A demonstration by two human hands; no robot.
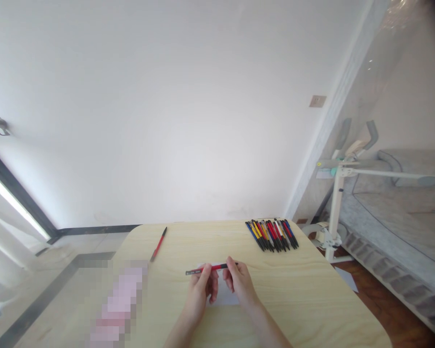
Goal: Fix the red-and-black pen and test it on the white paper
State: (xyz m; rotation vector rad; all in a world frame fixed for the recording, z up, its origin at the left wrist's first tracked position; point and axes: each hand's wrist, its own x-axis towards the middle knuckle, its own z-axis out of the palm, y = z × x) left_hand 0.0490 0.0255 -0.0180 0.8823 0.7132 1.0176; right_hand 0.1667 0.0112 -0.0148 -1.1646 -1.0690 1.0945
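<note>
Pinching slim, straight red-black pen (218, 267) in both left grip (203, 284) and right grip (238, 279), fingers curled narrow around barrel. Held nearly level over flat white paper (223, 296), above pale, wood-grained, round-cornered table (297, 304). Near far edge: at left, slanted lone pen (159, 244); at right, tight row of multicoloured pens (271, 236).

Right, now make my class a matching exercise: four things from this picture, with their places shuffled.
1. White paper
2. Held red pen
3. Row of pens
4. Lone red pen

A. From left hand to right hand
B. Back left of the table
C. Below both hands
D. Back right of the table

Pairs: 1-C, 2-A, 3-D, 4-B
</note>
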